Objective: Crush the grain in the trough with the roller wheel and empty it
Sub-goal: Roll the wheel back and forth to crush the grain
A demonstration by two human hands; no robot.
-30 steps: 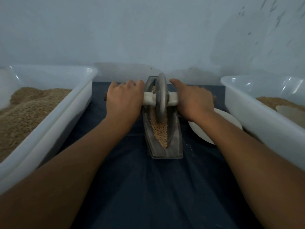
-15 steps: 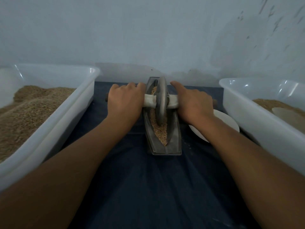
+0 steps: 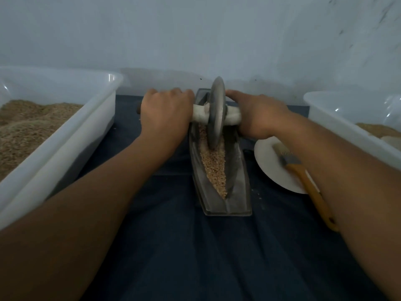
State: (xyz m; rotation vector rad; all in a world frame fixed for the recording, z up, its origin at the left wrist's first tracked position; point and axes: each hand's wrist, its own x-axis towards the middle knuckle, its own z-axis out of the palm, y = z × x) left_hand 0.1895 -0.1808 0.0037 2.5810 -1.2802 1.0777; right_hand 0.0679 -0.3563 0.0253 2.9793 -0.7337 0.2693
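1. My left hand (image 3: 166,115) and right hand (image 3: 259,116) each grip the roller wheel (image 3: 215,114) axle, fingers curled round it.
2. The wheel stands upright in the trough (image 3: 237,192) — far end.
3. Grain (image 3: 213,166) fills the trough's groove — near half exposed.

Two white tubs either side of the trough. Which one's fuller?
The left tub: grain is heaped high across it, near its rim. The right tub shows only a low layer, well below its rim, though the frame cuts it off.
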